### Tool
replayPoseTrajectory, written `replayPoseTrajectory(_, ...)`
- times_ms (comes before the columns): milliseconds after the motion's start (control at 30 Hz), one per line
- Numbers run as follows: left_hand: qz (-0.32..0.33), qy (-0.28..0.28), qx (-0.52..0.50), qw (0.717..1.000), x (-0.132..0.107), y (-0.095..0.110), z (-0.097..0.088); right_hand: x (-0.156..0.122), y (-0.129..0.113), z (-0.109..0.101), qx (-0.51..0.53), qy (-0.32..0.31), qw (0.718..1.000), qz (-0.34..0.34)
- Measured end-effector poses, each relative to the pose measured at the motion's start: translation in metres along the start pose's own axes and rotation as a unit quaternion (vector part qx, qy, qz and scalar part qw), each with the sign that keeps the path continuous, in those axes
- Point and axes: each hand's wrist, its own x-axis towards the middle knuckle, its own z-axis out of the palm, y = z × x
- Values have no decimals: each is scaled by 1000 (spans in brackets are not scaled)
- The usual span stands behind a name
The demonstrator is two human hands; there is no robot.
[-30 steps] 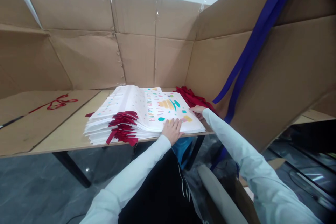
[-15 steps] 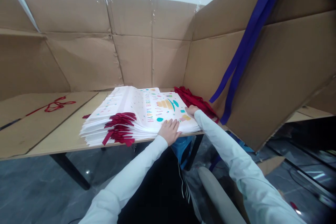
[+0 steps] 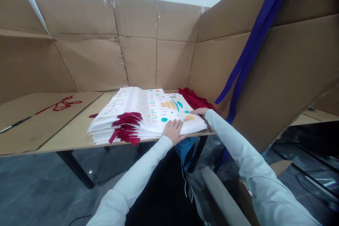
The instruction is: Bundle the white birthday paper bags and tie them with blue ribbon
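I've got a stack of glossy white paper gift bags (image 3: 137,105) at 12 o'clock on the tan board table (image 3: 70,130), top bag printed Happy Birthday, red ribbon handles (image 3: 125,127) bunched along the 11 o'clock side. Left hand (image 3: 173,131) lies flat on the stack's near edge, right hand (image 3: 201,112) at its right edge. Fingers (image 3: 177,124) spread open on both, resting on paper, no pinch. Loose red ribbon (image 3: 63,104) sits at 10 o'clock.

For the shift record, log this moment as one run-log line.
left hand: flat on near edge of white birthday paper bag stack | right hand: on stack's right edge | stack's left end: red ribbon handles
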Motion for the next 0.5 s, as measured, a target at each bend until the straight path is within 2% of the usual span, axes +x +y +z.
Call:
replayPoseTrajectory(100,-14,-4,-17,1000,1,1,-2,-3,0,-4,98,-97,990,22)
replayPoseTrajectory(167,-30,2,-31,999,2,2,-4,-7,-8,-5,134,-127,983,14)
replayPoseTrajectory(233,-46,9,-50,998,3,2,-6,-13,-21,-3,161,-116,980,0)
replayPoseTrajectory(300,-72,22,-71,995,6,2,-9,-22,-39,1,181,-78,980,-14)
replayPoseTrajectory(367,-116,44,-86,989,10,2,-12,-32,-57,7,181,-31,983,-21)
replayPoseTrajectory(500,-209,51,-93,972,16,5,-17,-48,-74,15,154,4,987,-37)
